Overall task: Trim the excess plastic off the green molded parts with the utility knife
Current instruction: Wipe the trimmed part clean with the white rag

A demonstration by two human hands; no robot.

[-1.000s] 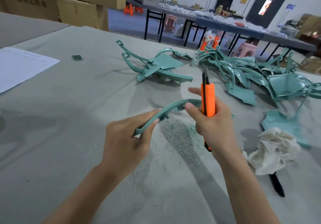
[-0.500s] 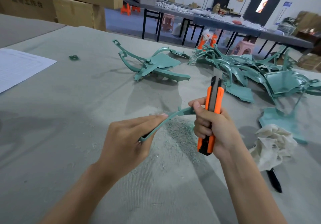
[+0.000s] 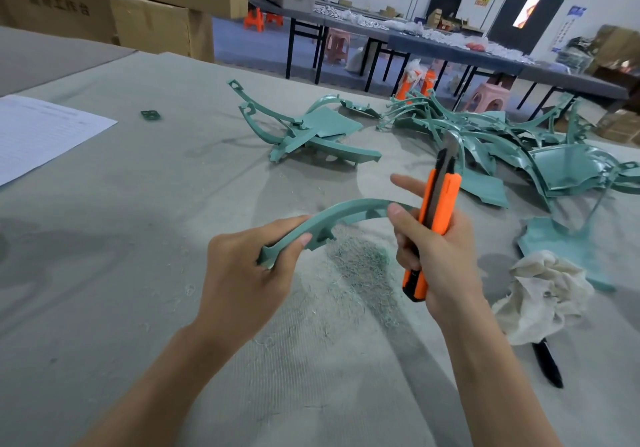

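Note:
My left hand (image 3: 242, 273) grips one end of a curved green molded part (image 3: 339, 212) held above the table. My right hand (image 3: 440, 256) holds an orange utility knife (image 3: 436, 211) upright with its blade out at the top. That hand's thumb presses on the part's other end and its forefinger sticks out straight. A small stack of green parts (image 3: 311, 134) lies at mid-table. A larger heap of green parts (image 3: 512, 141) lies at the right.
Green shavings (image 3: 360, 263) lie on the grey cloth-covered table (image 3: 138, 238) under the hands. A crumpled white rag (image 3: 543, 297) and a black tool (image 3: 547, 363) sit at the right. A paper sheet (image 3: 41, 134) is at the left, cardboard boxes (image 3: 156, 6) behind.
The part has tipped so its broad face shows. My right hand has shifted slightly right with the knife, its forefinger now straight. The view moved closer.

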